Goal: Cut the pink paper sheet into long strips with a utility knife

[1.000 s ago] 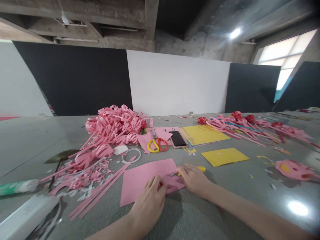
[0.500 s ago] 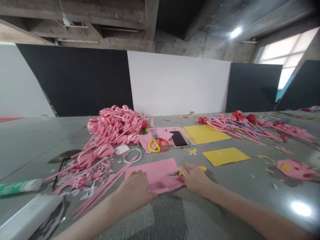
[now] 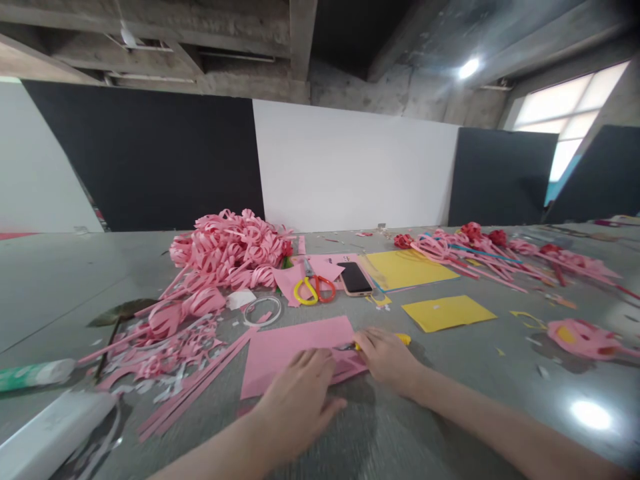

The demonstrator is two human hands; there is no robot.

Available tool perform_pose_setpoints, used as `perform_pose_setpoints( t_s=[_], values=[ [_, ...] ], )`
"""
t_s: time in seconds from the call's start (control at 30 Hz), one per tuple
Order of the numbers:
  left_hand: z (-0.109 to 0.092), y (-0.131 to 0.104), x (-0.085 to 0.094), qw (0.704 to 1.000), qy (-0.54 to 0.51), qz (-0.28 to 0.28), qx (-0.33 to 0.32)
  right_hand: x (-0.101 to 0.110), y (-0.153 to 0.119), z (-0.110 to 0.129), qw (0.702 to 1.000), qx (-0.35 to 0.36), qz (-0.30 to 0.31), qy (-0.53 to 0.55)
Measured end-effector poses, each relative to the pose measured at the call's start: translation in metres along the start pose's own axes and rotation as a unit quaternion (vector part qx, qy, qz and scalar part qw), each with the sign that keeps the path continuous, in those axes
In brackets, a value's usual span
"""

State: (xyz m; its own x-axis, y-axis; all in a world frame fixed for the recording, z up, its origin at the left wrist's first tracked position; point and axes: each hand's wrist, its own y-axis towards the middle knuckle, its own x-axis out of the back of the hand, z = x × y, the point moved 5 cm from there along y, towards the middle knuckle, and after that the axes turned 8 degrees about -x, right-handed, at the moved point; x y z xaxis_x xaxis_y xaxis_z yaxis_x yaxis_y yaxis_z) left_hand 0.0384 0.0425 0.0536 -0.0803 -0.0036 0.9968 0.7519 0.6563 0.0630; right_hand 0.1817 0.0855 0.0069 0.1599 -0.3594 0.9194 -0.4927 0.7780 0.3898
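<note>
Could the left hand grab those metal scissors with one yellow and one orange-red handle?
Probably yes: the left hand appears to hold no tool, and the scissors lie uncovered beyond the rectangular pink paper.

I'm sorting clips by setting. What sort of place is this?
Probably a paper-craft workspace in a bare, perhaps unfinished interior: in view are a heap of curled pink paper, a pair of scissors and exposed concrete beams overhead.

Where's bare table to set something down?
Bare table: left of the pink pile, behind the green tube; between left forearm and right forearm; between yellow card and right forearm. Crowded: left of the pink sheet (strips, scraps) and behind it (scissors, phone).
</note>
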Motion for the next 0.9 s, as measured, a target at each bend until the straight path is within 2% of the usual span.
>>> perform_pose_setpoints(
  t_s=[0.13,0.23,0.4,0.6,0.73,0.9],
  values=[
    [-0.008,0.002,-0.029,0.991,-0.093,0.013,-0.095,0.006,0.001,-0.004,0.998,-0.033,-0.044,0.003],
    [-0.004,0.000,-0.035,0.986,-0.124,0.023,-0.108,0.014,0.003,-0.008,0.997,-0.047,-0.067,0.005],
    [-0.001,-0.001,-0.036,0.990,-0.115,0.013,-0.086,0.029,0.009,-0.021,0.997,-0.065,0.002,0.049],
    [-0.003,-0.004,-0.038,0.994,-0.083,-0.045,-0.056,0.036,0.010,-0.026,0.994,0.017,0.100,0.041],
    [-0.002,-0.004,-0.036,0.993,-0.077,-0.075,-0.051,0.033,0.008,-0.024,0.992,0.044,0.115,0.036],
    [-0.002,-0.002,-0.037,0.989,-0.109,-0.032,-0.096,0.028,0.004,-0.015,0.991,0.069,0.118,0.008]
  ],
)
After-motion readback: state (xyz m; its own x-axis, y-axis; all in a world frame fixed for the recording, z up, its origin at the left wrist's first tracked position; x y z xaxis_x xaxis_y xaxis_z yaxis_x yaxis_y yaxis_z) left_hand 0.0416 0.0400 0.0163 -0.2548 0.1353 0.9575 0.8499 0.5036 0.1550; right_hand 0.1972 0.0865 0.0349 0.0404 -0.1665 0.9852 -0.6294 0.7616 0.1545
